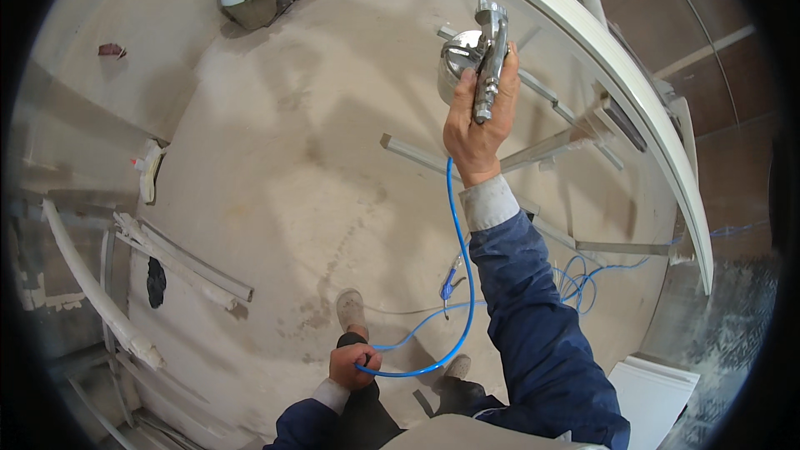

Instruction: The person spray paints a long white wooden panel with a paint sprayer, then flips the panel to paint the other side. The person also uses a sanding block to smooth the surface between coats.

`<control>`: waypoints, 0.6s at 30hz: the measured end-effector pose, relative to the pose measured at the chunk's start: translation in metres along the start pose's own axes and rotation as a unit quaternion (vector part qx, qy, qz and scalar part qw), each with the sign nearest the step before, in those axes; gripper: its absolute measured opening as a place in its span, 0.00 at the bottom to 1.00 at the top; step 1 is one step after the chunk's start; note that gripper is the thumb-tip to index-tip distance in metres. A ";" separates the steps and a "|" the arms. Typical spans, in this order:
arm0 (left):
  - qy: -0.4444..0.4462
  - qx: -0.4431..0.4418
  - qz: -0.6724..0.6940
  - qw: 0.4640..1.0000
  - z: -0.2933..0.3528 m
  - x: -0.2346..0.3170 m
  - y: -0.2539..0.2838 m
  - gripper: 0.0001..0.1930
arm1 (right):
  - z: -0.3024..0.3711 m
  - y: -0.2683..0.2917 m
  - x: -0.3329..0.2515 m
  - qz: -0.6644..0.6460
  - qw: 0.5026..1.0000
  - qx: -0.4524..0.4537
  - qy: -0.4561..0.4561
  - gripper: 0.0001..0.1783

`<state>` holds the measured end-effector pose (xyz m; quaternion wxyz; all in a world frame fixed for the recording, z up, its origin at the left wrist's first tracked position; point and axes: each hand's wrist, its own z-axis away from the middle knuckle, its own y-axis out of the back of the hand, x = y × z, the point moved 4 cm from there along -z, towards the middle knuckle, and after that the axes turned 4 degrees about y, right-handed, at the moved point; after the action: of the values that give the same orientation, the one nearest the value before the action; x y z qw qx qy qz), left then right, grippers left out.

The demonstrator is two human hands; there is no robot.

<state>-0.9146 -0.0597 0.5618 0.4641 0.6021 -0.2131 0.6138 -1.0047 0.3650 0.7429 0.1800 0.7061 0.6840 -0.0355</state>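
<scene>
My right hand (482, 129) is stretched far out, its fingers wrapped round a silver spray gun (493, 42) with a rounded metal cup at its left side. The gun's nozzle end points away from me, beside a long white panel (600, 37) that stands edge-up to its right. Low down near my knee, my left hand (354, 365) is closed round a thin blue air hose (468, 283). The hose bows out in a loop between my two hands and comes up under my right wrist. Where it joins the gun is hidden by my hand.
Grey metal rails of a stand (621, 247) lie under the white panel. A blue blow gun (450, 285) and coiled hose (577, 283) rest on the floor. A bucket of white liquid (250, 12) stands at far left. White-crusted bars (100, 283) are at left, white boards (654, 396) at near right.
</scene>
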 end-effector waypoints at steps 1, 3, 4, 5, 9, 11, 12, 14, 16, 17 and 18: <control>-0.003 -0.003 0.001 1.000 0.001 0.003 -0.005 0.08 | 0.001 0.014 0.003 -0.001 1.000 0.002 -0.012 0.36; -0.012 -0.014 -0.028 0.999 0.005 0.010 -0.015 0.07 | 0.004 0.042 0.009 -0.009 0.999 0.001 -0.048 0.33; -0.015 -0.019 -0.042 0.999 0.007 0.013 -0.020 0.07 | 0.004 0.055 0.011 0.006 0.999 0.007 -0.037 0.33; -0.014 -0.026 -0.040 0.999 0.009 0.016 -0.025 0.07 | 0.004 0.069 0.013 0.019 0.999 0.012 -0.029 0.33; -0.012 -0.059 -0.044 0.997 0.019 0.026 -0.045 0.06 | 0.009 0.128 0.022 0.078 0.997 0.014 -0.003 0.33; -0.019 -0.071 -0.048 0.996 0.023 0.029 -0.056 0.06 | 0.014 0.156 0.027 0.084 0.996 0.024 -0.022 0.33; -0.025 -0.077 -0.049 0.996 0.026 0.031 -0.062 0.06 | 0.018 0.170 0.031 0.082 0.996 0.025 -0.039 0.33; -0.030 -0.092 -0.050 0.994 0.034 0.035 -0.075 0.07 | 0.026 0.201 0.035 0.093 0.994 0.035 -0.047 0.33; -0.028 -0.110 -0.048 0.992 0.038 0.038 -0.087 0.07 | 0.032 0.228 0.041 0.104 0.992 0.046 -0.055 0.33; -0.036 -0.115 -0.052 0.991 0.039 0.040 -0.092 0.07 | 0.034 0.242 0.043 0.113 0.991 0.054 -0.056 0.34; -0.039 -0.121 -0.054 0.990 0.042 0.043 -0.098 0.07 | 0.037 0.256 0.046 0.113 0.990 0.062 -0.061 0.35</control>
<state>-0.8040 -0.0340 0.5805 0.5576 0.5756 -0.2708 0.5332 -0.7436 0.3974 0.7471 0.1800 0.7851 0.5841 -0.1003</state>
